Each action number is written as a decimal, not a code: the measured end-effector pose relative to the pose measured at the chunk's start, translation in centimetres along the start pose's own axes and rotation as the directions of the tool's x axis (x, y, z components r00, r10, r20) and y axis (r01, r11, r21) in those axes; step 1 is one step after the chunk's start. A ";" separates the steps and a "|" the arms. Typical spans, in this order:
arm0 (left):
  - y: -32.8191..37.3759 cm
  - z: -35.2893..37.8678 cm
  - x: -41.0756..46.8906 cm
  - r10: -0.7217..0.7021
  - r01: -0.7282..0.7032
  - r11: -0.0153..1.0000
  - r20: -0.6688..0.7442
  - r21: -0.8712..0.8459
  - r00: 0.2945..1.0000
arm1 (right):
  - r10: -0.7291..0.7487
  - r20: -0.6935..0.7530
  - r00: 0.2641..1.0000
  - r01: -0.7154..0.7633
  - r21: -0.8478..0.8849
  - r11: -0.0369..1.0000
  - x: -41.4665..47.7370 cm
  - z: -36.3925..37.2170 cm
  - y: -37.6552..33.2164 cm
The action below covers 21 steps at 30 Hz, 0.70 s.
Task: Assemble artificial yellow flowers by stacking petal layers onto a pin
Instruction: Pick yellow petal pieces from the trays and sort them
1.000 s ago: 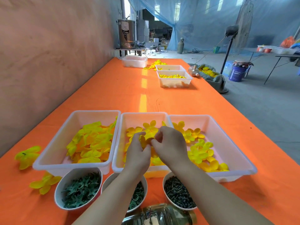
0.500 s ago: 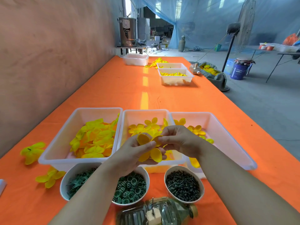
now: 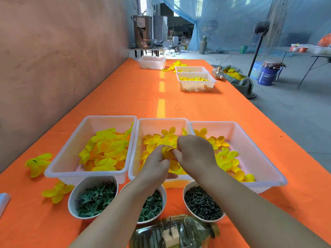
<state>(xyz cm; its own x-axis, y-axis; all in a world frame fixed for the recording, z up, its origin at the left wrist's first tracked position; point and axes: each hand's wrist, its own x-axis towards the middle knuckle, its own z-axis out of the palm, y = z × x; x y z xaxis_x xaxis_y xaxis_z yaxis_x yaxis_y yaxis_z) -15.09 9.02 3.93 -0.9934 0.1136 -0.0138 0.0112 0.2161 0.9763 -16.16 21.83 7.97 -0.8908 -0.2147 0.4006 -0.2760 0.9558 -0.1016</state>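
Note:
My left hand [image 3: 157, 166] and my right hand [image 3: 195, 156] meet over the middle white tray [image 3: 162, 122], both pinching a small yellow petal layer [image 3: 168, 152] between their fingertips. The pin itself is hidden by my fingers. Loose yellow petals fill the left tray [image 3: 105, 151], the middle tray and the right tray [image 3: 231, 161]. Three white bowls stand in front: green leaf parts [image 3: 95, 199], green rings [image 3: 152, 206] and dark pins [image 3: 201, 204].
Finished yellow flowers [image 3: 38, 163] lie on the orange table to the left, another [image 3: 57, 191] nearer me. A clear bottle [image 3: 175, 231] lies at the near edge. More trays [image 3: 196, 82] stand far down the table. A wall runs along the left.
My hands dropped from a raised position back down over the middle tray. The petal layer, spread open in my left hand half a second ago, is now bunched between both hands' fingertips.

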 end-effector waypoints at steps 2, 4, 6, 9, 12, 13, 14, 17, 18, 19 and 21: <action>0.3 0.1 0.4 -0.028 0.025 0.995 -0.040 -0.092 0.999 | -0.068 -0.091 0.994 0.054 -0.145 0.988 -1.1 0.1 -1.6; 0.2 -0.1 0.8 -0.014 0.007 0.998 -0.119 -0.055 0.993 | -0.115 -0.147 0.982 0.083 -0.209 0.974 -1.8 0.7 -2.8; 0.2 -0.4 0.8 -0.004 0.000 0.999 -0.126 -0.033 0.992 | -0.128 -0.175 0.976 0.093 -0.197 0.976 -2.2 1.2 -3.1; 0.0 -1.3 0.1 -0.032 0.035 0.985 0.020 -0.169 0.999 | -0.040 -0.086 0.995 0.039 -0.009 0.999 -1.2 0.9 -1.6; -0.3 -3.6 -0.5 0.005 0.054 0.967 0.228 -0.249 0.974 | -0.075 0.226 0.971 -0.056 0.523 0.850 0.2 0.2 1.5; -0.2 -4.2 -0.7 0.023 0.065 0.958 0.300 -0.281 0.954 | -0.126 0.308 0.943 -0.133 0.696 0.706 0.6 -0.1 2.3; 0.1 -4.6 -0.9 0.046 0.072 0.949 0.362 -0.307 0.931 | -0.173 0.375 0.911 -0.227 0.804 0.550 0.8 -0.1 3.1; 0.6 -4.9 -1.0 0.111 0.052 0.933 0.425 -0.356 0.898 | -0.271 0.502 0.821 -0.435 0.859 0.271 1.0 0.3 4.4; 0.7 -4.8 -1.1 0.116 0.059 0.921 0.418 -0.384 0.901 | -0.289 0.514 0.808 -0.467 0.857 0.216 1.0 0.3 4.5; 0.8 -4.6 -1.1 0.110 0.071 0.909 0.401 -0.412 0.909 | -0.291 0.519 0.804 -0.489 0.855 0.173 1.0 0.3 4.5; 0.8 -4.0 -1.2 0.072 0.067 0.912 0.321 -0.404 0.944 | -0.250 0.516 0.820 -0.471 0.855 0.219 1.3 0.1 4.3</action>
<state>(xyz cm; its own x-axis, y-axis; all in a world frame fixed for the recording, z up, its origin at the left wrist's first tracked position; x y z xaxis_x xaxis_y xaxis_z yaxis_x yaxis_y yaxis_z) -14.35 5.21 5.57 -0.9008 0.4341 -0.0116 -0.1028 -0.1873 0.9769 -18.50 25.65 7.94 -0.8473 -0.5184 -0.1158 0.0506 0.1383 -0.9891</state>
